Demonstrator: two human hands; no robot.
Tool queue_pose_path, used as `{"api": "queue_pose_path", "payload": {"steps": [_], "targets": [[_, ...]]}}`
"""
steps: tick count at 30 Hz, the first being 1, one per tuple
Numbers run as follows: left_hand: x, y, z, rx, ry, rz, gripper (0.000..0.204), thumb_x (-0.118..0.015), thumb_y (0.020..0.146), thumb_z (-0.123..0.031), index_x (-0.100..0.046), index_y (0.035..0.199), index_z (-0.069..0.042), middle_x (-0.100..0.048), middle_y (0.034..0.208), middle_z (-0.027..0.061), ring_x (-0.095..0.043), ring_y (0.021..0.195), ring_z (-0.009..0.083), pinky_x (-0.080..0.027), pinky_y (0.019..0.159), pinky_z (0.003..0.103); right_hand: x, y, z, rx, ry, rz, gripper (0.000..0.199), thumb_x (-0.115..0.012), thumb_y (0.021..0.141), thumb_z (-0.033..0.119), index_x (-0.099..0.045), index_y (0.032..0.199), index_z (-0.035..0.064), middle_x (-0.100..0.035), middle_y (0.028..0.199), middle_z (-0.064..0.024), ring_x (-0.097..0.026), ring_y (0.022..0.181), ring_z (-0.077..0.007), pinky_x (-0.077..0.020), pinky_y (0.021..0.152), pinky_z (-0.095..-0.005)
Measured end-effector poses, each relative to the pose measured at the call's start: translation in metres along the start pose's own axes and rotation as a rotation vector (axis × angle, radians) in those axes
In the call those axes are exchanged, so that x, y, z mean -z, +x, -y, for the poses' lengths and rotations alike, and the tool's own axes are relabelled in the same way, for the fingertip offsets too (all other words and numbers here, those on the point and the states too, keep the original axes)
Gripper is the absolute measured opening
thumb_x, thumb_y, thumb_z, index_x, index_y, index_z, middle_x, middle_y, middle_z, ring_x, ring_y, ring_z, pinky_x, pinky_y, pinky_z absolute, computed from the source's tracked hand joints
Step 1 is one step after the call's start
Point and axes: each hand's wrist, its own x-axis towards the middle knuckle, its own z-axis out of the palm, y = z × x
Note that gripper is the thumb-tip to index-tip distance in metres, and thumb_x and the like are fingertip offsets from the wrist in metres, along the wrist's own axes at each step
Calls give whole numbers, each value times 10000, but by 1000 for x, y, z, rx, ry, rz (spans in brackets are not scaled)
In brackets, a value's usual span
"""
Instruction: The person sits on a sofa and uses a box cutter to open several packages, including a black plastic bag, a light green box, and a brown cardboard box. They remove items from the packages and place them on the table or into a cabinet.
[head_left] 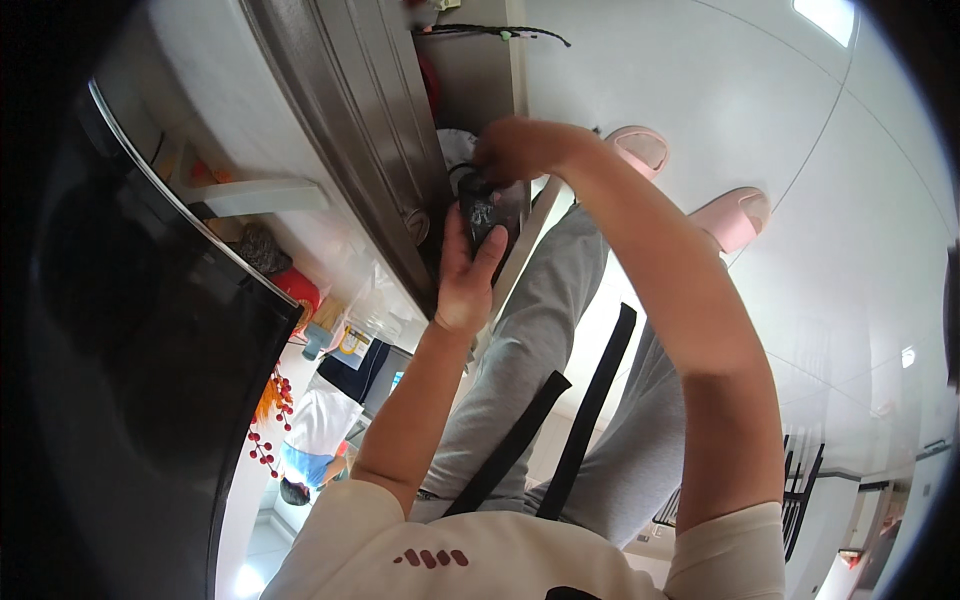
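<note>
My left hand [468,283] holds a small black object [484,213] from below, thumb along its side. Just above it, my right hand [520,146] is closed on the object's top end, where a thin dark cord [462,170] loops out. Both hands work at the edge of a grey-brown cabinet [360,120]. What the black object is cannot be made out. Something white [452,145] lies just behind it, inside the open part of the cabinet.
A large black screen [130,350] fills the left. My grey trouser legs and pink slippers [735,215] stand on the white tiled floor [800,120]. Two black straps [590,400] hang from my chest. Another person [315,430] and a red berry decoration [265,440] show at lower left.
</note>
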Motion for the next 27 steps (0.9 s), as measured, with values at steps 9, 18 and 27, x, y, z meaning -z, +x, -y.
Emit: {"api": "queue_pose_path", "payload": {"steps": [9,18,27], "targets": [[-17,-1,13,168,-496,-9,610,-513,878,-93,-304,1451,-81,-467,1342,80,-459,1228,240,-323,1073,379,-30,72,7,29,224,296,365,-674,675,157,-696,1007,5,-697,913,-179,-659,829,-250,-503,741,-365],[-19,71,22,158,-401,-151,551,-566,940,-165,-320,1423,-68,-484,1302,119,-503,1158,228,-395,988,350,2,-12,-12,-73,915,-342,449,-555,934,313,-543,1315,76,-613,1194,-71,-569,1068,-188,-438,922,-316],[1,102,53,17,355,-267,485,-498,974,-177,-319,1408,-57,-419,1364,164,-497,1184,272,-414,988,387,-8,-31,-2,11,466,-558,500,-664,876,357,-567,1269,62,-653,1117,-148,-619,1026,-261,-466,911,-344]]}}
